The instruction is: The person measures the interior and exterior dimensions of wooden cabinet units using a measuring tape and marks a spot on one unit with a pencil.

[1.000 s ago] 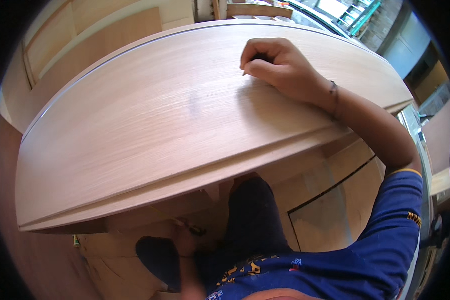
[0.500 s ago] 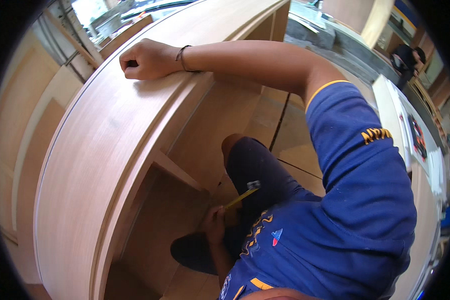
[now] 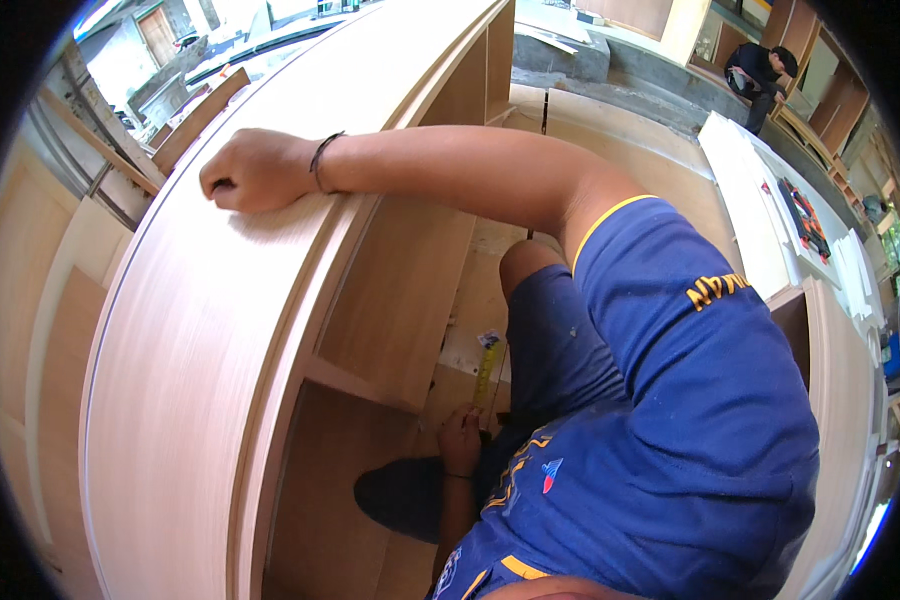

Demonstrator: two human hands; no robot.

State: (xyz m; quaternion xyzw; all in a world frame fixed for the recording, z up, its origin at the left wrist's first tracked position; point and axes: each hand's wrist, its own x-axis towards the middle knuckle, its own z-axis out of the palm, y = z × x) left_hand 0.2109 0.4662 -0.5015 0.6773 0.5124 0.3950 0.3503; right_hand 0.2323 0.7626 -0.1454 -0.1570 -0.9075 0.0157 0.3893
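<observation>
My right hand [image 3: 260, 172] is curled into a fist and rests on the broad light wood panel [image 3: 185, 380] of a cabinet. A hollow shows inside the fist, with nothing seen in it. That forearm lies across the panel's edge, a dark band at the wrist. Lower down, beside the cabinet's open front, my left hand [image 3: 460, 440] is closed on a tape measure [image 3: 484, 375]. A short length of yellow blade sticks up from the fingers, its metal hook at the free end. The tape's case cannot be made out. My bent knees are close to the cabinet.
An inner divider [image 3: 365, 382] splits the cabinet's open compartments. At right, a white panel [image 3: 735, 190] carries orange-and-black tools [image 3: 805, 220]. Another person [image 3: 760, 80] bends over at the far right. Wood boards [image 3: 55, 330] lean at the left, and concrete ledges [image 3: 630, 90] run behind.
The head view has shifted, showing more of the far right. The tape blade now stands more upright and has swung away from my thigh. My right fist stays on the panel.
</observation>
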